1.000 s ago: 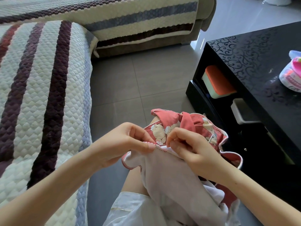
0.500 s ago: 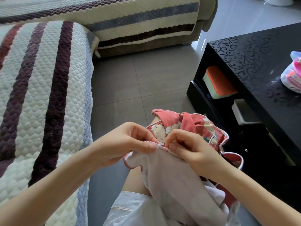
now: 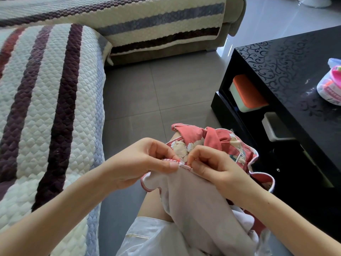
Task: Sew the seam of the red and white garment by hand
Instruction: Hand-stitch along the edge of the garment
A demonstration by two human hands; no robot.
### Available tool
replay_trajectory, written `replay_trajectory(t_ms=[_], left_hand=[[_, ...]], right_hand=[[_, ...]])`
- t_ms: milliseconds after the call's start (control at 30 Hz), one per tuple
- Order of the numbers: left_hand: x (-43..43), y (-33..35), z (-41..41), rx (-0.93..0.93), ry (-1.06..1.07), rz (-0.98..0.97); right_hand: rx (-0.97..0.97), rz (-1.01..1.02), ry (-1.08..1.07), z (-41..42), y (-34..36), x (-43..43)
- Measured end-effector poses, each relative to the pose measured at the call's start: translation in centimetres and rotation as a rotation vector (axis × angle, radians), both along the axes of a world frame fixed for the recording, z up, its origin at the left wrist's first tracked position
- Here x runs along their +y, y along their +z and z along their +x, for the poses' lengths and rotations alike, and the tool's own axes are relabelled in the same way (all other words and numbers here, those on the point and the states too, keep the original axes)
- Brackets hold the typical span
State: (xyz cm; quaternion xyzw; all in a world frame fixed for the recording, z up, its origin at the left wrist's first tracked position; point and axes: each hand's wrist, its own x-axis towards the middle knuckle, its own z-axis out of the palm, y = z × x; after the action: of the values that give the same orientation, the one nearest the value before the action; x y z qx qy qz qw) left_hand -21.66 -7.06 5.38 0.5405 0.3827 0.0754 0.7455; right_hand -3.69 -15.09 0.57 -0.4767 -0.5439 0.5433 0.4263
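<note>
- Little has moved since a second ago: both hands hold the same pinch at the same spot, and only the right fingertips have crept a touch nearer the left thumb.
- At 9 o'clock of the view lies a quilted sofa cover [image 3: 46, 108] with dark stripes, and grey floor [image 3: 156, 93] runs beside it.
- At 7 o'clock the left hand [image 3: 140, 161] has its fingers [image 3: 166, 165] curled, thumb on top, pinching the seam [image 3: 181, 164] and keeping the edge taut.
- The garment [image 3: 195, 200] sits at 6 o'clock on the person's lap, pale lining towards the camera, red flowered side bunched at its 12 o'clock.
- Just at 3 o'clock of the left thumb, the right hand [image 3: 215, 167] has its fingers [image 3: 200, 166] clenched on the same seam. I cannot tell whether a needle is between them, as it is too small to see.
- At 2 o'clock stands a black tabletop [image 3: 295, 71] with a plastic tub [image 3: 330, 85] on it and an orange-lidded box [image 3: 247, 93] on the shelf below, all well apart from the work.
- Risks, as I judge them: the two pinches sit so close that a needle pushed through could prick the left thumb. If the left grip slackens, the folded edge may slip and the stitch land crooked or miss a layer. A hard pull would pucker the thin lining or snap the thread.
</note>
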Motion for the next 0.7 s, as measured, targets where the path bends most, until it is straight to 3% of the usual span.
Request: replay_trajectory(t_ms=[367,433,567,700], left_hand=[[-0.7,-1.1,0.1,-0.003,0.054,0.098],[-0.7,-1.2,0.1,-0.011,0.086,0.085],[-1.1,-1.1,0.3,-0.049,0.138,0.028],[-1.5,-1.4,1.0,-0.116,0.168,0.097]], right_hand=[[0.305,-0.083,0.010,-0.9,0.2,-0.5],[0.195,-0.023,0.004,-0.5,-0.2,-0.4],[-0.221,0.152,-0.060,0.8,-1.1,-0.4],[-0.252,0.272,-0.113,0.6,-0.7,-0.4]])
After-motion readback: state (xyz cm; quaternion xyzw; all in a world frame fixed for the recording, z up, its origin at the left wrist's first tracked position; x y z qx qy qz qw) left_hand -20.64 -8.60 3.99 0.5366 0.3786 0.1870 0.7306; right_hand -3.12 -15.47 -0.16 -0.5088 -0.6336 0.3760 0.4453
